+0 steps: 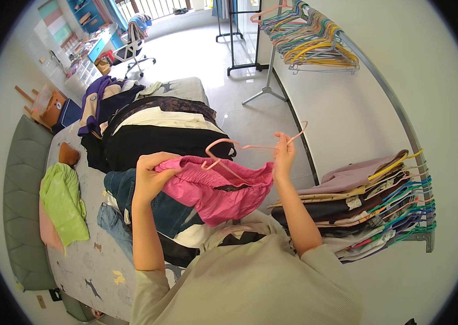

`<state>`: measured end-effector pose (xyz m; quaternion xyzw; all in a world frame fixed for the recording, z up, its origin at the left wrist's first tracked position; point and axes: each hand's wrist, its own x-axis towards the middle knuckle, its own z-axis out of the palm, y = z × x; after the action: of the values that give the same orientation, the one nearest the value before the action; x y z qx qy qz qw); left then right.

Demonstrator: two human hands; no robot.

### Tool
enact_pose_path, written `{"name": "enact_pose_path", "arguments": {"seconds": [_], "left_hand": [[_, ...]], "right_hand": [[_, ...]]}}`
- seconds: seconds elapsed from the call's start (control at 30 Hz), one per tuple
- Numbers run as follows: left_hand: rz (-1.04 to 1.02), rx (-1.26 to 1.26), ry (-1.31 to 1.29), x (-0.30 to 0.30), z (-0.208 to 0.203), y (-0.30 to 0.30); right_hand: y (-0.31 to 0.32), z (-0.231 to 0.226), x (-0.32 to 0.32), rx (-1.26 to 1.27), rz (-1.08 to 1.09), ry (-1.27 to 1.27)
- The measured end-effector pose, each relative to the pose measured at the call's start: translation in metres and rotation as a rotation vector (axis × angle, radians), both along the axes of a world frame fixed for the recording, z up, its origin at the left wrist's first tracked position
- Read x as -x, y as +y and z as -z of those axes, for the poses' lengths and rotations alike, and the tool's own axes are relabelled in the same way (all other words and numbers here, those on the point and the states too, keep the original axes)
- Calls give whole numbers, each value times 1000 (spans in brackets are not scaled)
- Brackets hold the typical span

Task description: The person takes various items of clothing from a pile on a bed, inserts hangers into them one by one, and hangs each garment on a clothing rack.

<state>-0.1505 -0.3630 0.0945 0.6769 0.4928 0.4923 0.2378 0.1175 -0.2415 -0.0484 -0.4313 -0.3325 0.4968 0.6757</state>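
Note:
My left hand pinches the gathered edge of a bright pink garment, which hangs in front of my body; whether it is a skirt or shorts I cannot tell. A thin pink clothes hanger is in my right hand, its fingers closed around the wire near the right end. Part of the hanger lies across the garment's upper opening, where a dark strip shows inside. Its left end sticks up above the pink cloth. Below the garment, dark blue jeans rest on the bed.
Piled clothes, including black trousers, cover the patterned bed. A light green garment lies by the grey headboard. To my right, a metal rack bears bunched empty hangers and, lower down, hung clothes.

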Motion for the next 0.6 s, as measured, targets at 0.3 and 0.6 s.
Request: {"name": "enact_pose_path", "arguments": {"seconds": [0.3, 0.6], "left_hand": [[-111, -11, -48, 1, 8, -3], [-115, 34, -75, -7, 7, -1]], "right_hand": [[12, -32, -24, -180, 86, -155], [10, -46, -26, -343, 107, -434]]}}
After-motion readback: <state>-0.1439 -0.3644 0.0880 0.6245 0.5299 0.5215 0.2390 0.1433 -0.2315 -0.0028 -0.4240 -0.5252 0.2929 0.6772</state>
